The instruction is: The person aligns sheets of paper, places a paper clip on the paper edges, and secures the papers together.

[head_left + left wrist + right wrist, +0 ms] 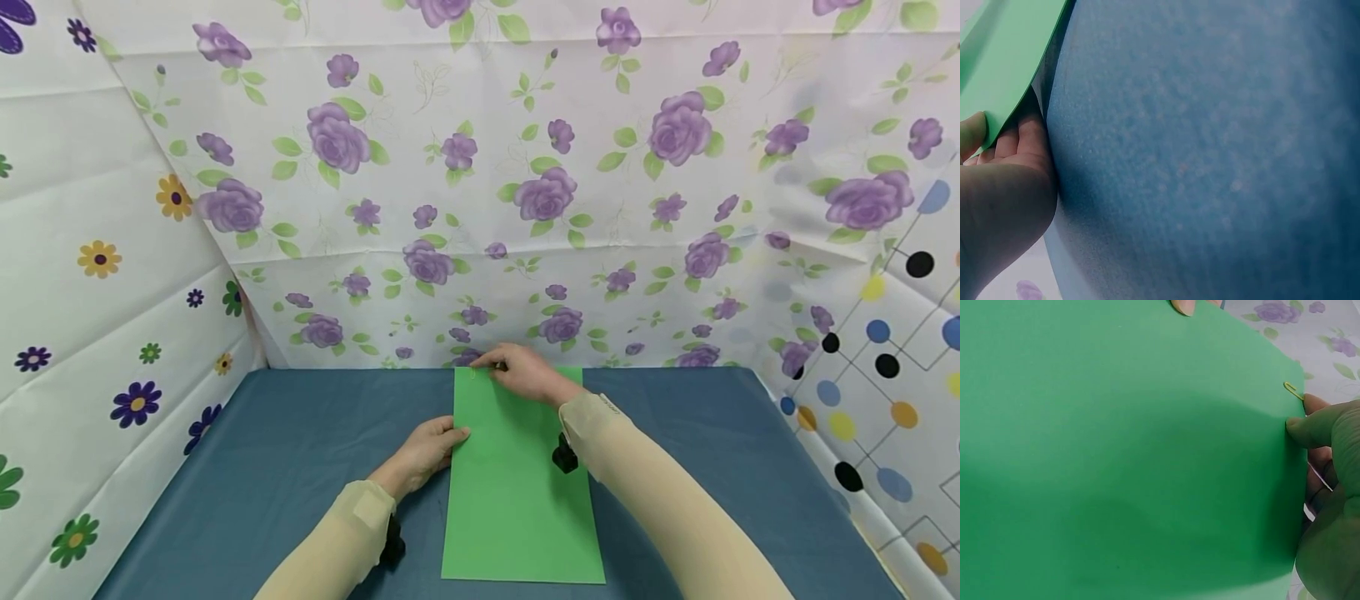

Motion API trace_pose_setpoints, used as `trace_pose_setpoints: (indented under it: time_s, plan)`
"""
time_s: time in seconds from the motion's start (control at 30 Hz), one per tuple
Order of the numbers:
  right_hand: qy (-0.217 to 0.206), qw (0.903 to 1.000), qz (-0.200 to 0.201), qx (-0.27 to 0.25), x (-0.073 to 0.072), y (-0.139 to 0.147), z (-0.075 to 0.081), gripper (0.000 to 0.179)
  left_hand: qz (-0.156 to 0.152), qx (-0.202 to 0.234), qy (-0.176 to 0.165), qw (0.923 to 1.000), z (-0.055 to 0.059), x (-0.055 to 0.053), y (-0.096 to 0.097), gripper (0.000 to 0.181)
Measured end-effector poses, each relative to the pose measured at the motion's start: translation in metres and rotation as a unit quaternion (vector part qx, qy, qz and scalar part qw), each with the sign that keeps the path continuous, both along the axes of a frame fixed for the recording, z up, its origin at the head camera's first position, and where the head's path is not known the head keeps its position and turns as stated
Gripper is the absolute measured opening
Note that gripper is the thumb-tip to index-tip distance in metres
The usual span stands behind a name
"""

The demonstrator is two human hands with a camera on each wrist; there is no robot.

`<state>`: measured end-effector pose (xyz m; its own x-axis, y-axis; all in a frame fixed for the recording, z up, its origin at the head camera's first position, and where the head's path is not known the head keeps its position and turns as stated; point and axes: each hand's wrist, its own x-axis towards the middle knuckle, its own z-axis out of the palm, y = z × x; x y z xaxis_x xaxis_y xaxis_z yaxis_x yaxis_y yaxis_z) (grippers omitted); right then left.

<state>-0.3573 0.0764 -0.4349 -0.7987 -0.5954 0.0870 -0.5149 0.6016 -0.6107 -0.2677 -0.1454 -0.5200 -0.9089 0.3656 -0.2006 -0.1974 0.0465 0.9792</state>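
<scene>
A sheet of green paper (525,508) lies lengthwise in front of me, its far edge by the floral backdrop. My left hand (425,452) holds its left edge, thumb on top and fingers underneath, as the left wrist view also shows. At the far edge my right hand (525,372) pinches the paper, with the thumb (1310,430) on its face and other fingers behind. A yellow paper clip (1294,390) sits on that edge, near the far left corner and right beside the right index fingertip. Its back part is hidden behind the sheet.
A blue cloth (315,467) covers the table under the paper. Behind stands a white backdrop (420,200) with purple roses. Patterned sheets hang at the left (112,325) and right (870,400) sides. Black devices are strapped under both wrists.
</scene>
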Motion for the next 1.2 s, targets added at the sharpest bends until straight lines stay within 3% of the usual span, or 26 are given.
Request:
trace_pose_setpoints:
  time_s: [0.33, 0.53, 0.8, 1.0, 1.2]
  plan:
    - [0.017, 0.9996, -0.001, 0.022, 0.001, -0.002, -0.004, 0.035, -0.004, 0.0, 0.002, 1.0, 0.0, 0.0, 0.0, 0.039]
    - [0.022, 0.9995, -0.023, 0.003, 0.001, -0.001, -0.004, 0.034, 0.004, 0.0, -0.001, 1.0, 0.0, -0.001, 0.001, 0.039]
    - [0.03, 0.9992, -0.024, -0.008, 0.0, 0.005, -0.004, 0.034, 0.008, -0.001, 0.001, 1.0, 0.0, -0.001, 0.002, 0.037]
    - [0.042, 0.9977, -0.049, -0.02, 0.001, 0.022, 0.0, 0.033, 0.008, -0.002, 0.004, 1.0, 0.0, 0.001, 0.002, 0.038]
    - [0.023, 0.9943, -0.082, -0.065, 0.002, 0.059, -0.001, 0.034, 0.006, -0.003, 0.002, 1.0, 0.001, 0.001, 0.001, 0.037]
